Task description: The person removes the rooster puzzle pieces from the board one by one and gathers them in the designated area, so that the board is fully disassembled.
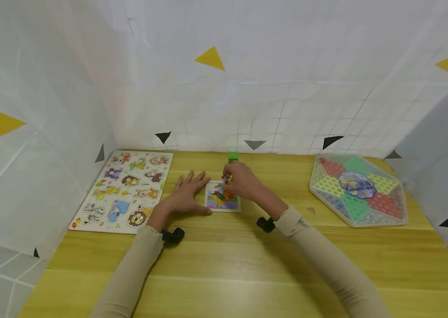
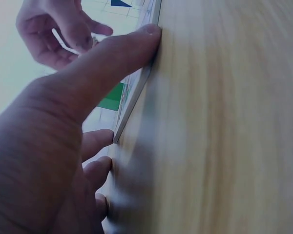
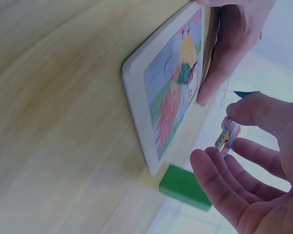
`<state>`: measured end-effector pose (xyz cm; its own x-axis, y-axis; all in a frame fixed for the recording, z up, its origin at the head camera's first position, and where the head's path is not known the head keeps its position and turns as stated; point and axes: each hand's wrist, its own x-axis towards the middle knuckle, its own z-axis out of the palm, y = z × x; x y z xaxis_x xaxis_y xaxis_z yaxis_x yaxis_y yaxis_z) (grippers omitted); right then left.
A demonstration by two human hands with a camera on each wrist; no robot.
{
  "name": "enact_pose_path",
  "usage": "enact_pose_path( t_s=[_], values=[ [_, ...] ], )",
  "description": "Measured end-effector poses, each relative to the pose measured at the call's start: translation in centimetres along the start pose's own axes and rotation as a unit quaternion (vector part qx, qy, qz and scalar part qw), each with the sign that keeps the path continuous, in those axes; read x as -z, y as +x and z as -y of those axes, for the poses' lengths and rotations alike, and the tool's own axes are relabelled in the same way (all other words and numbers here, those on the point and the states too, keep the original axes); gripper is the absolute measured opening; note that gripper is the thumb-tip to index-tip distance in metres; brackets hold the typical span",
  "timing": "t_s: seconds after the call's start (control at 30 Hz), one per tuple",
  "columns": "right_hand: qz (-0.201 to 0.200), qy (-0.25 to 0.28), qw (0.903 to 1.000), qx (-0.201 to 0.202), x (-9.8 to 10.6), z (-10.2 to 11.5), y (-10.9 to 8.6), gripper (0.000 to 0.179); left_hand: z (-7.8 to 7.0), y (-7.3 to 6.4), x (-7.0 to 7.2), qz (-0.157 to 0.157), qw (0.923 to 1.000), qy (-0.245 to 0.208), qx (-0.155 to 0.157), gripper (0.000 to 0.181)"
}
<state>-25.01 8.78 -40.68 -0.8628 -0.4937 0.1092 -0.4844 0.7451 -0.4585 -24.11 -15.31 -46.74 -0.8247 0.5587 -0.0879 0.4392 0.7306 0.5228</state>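
1. Far left: wooden animal puzzle board [image 1: 132, 197], printed animals on white, flat on the table [image 1: 216, 265]; untouched.
2. Left hand [image 1: 186, 194]: fingers spread, palm down. Thumb tip touches the near-left edge of the small picture board, index fingertip by its far-left side; likely steadying it.
3. Centre: white-bordered picture board [image 3: 145, 122], flat on the table between the hands, colourful cartoon scene. Upper-right part hidden by the other hand in the head view; cannot tell whether a gap waits there.
4. Just above the picture board: small printed jigsaw-like piece [image 3: 228, 137], off its surface in the right wrist view, pinched in fingertips. Its matching spot: cannot tell.
5. Beyond the board's far edge: green block [image 1: 233, 156], just apart from the board, standing on the table.
6. Right hand [image 1: 243, 182]: thumb and fingertips pinch the piece over the board's upper right.
7. Far right: hexagonal Chinese checkers set [image 1: 356, 207], coloured star on top, well apart from both hands.
8. Step, as judged: lining up the piece over the picture. Next move probably calls for turning it to fit, lowering, pressing flat, left hand bracing the edge.
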Motion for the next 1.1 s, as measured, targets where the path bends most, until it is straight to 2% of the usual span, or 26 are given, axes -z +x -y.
enact_pose_path(
  t_s=[0.2, 0.43, 0.5, 0.67, 0.77, 0.97, 1.1],
  values=[
    [-0.014, -0.002, 0.9999, 0.005, 1.0, -0.9, -1.0, 0.026, 0.1, 0.0, 0.2, -0.001, 1.0000, 0.000, -0.009, 0.111],
    [-0.027, -0.018, 0.9995, -0.006, 2.1, -2.3, -1.8, 0.023, 0.0, -0.2, 0.4, -0.002, 1.0000, -0.005, 0.003, 0.110],
    [-0.031, -0.019, 0.9992, -0.012, 2.3, -2.9, -2.0, 0.021, 0.0, -0.1, 0.5, -0.005, 1.0000, -0.004, -0.002, 0.110],
    [-0.023, -0.014, 0.9990, -0.035, 2.5, -4.4, -2.9, 0.019, 0.1, 0.2, 0.1, -0.003, 0.9999, 0.000, -0.014, 0.111],
    [-0.013, -0.016, 0.9989, -0.043, 2.3, -5.3, -3.4, 0.017, 0.2, 0.0, -0.4, 0.000, 1.0000, -0.006, -0.007, 0.112],
    [-0.013, -0.030, 0.9982, -0.049, 2.1, -6.3, -3.2, 0.012, -0.1, -0.3, -0.1, -0.011, 0.9996, -0.026, -0.007, 0.110],
    [0.002, -0.023, 0.9980, -0.058, 1.7, -7.0, -3.3, 0.014, 0.1, -0.3, -0.4, -0.014, 0.9997, -0.012, -0.012, 0.112]
  ],
)
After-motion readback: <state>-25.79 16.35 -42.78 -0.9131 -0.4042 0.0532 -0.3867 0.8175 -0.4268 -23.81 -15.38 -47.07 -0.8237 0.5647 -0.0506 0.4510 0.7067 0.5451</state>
